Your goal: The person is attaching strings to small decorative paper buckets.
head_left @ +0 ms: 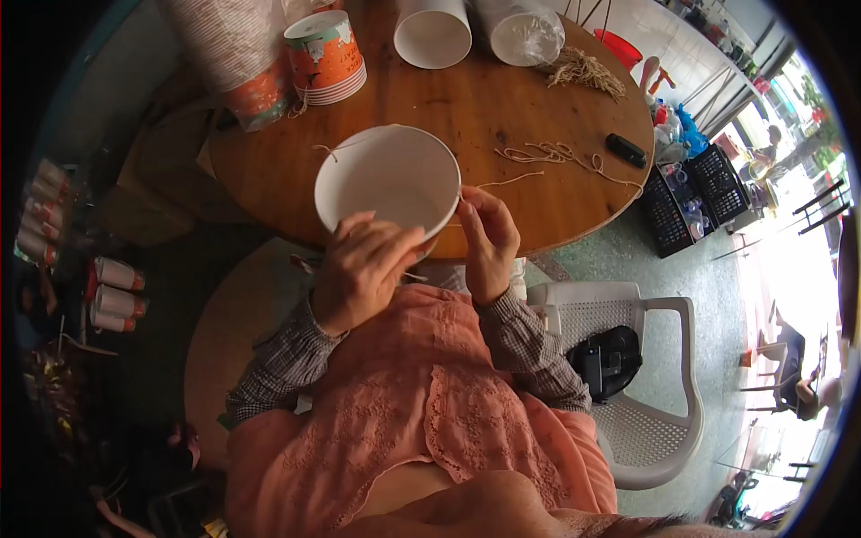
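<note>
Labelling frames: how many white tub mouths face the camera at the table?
3: the near tub, at the left hand and right hand; the far tub, lying at the table's far side; the wrapped tub, right of it. Nested ones may be hidden.

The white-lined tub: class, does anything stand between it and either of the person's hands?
Nothing visible does. The left hand is at the white-lined tub's near rim; the right hand's fingertips are at its right edge. Loose string lies farther right; whether those fingertips pinch a strand is too small to tell.
</note>
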Available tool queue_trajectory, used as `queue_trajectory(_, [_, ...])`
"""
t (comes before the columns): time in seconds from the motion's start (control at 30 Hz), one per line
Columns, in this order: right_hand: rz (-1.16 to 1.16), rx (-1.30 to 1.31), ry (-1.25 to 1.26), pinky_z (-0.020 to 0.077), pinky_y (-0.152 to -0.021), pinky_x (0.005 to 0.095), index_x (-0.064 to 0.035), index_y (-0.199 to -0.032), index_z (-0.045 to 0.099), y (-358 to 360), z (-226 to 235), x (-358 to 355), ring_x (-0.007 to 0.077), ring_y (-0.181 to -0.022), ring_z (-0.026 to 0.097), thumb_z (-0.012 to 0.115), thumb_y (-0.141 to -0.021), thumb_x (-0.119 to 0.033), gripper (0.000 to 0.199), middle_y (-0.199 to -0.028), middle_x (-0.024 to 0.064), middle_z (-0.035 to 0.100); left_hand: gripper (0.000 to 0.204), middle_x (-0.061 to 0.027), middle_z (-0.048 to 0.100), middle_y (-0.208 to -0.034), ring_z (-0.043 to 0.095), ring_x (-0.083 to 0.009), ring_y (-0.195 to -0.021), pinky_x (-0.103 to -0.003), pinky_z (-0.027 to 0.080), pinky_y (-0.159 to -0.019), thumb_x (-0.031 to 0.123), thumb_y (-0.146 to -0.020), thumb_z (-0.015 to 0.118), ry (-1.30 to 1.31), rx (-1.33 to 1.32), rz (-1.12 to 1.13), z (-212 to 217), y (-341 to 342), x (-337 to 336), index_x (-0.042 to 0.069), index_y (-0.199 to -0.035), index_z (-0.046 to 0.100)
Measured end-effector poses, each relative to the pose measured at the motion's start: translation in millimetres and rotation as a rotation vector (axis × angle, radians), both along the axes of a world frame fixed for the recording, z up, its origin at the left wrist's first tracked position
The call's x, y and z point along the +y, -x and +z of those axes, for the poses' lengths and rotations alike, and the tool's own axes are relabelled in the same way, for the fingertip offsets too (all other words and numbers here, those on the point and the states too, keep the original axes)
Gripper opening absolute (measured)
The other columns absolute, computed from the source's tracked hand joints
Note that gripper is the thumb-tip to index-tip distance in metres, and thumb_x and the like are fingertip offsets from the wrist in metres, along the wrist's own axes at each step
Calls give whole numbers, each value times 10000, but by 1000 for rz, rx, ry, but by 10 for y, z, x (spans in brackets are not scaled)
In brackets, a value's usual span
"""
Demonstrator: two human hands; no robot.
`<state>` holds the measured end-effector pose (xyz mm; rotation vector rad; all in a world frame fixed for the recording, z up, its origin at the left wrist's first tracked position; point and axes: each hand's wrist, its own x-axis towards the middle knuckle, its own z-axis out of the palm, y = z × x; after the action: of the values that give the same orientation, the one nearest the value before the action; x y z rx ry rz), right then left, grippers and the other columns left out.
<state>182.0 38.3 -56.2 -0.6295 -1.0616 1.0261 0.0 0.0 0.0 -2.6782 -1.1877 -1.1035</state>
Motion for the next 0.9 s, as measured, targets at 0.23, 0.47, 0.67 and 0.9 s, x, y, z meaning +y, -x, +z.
queue_trajectory(0.23, [2, -9, -44, 434, -781, 201, 5, -1008, 579, 185, 168, -91, 57, -868, 512, 566, -931, -40, 91, -976, 19, 580, 256, -161, 649, -970, 622, -331, -930, -376, 467, -862, -49, -840, 521, 14, -181, -7, 141, -36, 323, -10, -1075, 613])
queue_trajectory(0.47, [110, 19, 82, 475, -870, 248, 18, -1017, 579, 108, 63, -119, 94, -936, 574, 568, -926, -31, 104, -1009, 45, 615, 134, -96, 610, -877, 592, -269, -886, -347, 469, -801, 44, -890, 555, -9, -440, 78, 192, -158, 229, 24, -1002, 627])
queue_trajectory(0.67, [42, -287, -169, 466, -733, 271, 14, -913, 590, 2, 150, -249, 172, -806, 579, 611, -873, -30, 64, -863, 78, 596, 181, -37, 549, -781, 556, -223, -770, -372, 363, -889, 220, -878, 631, -100, -169, 46, 324, -161, 139, 71, -785, 589])
queue_trajectory(0.9, [74, -418, -249, 486, -709, 277, 10, -917, 593, -86, 225, -363, 157, -796, 595, 624, -870, -34, 72, -877, 81, 606, 141, -47, 541, -796, 554, -234, -780, -385, 367, -905, 159, -886, 607, -57, -56, 7, 271, -198, 36, 53, -804, 566])
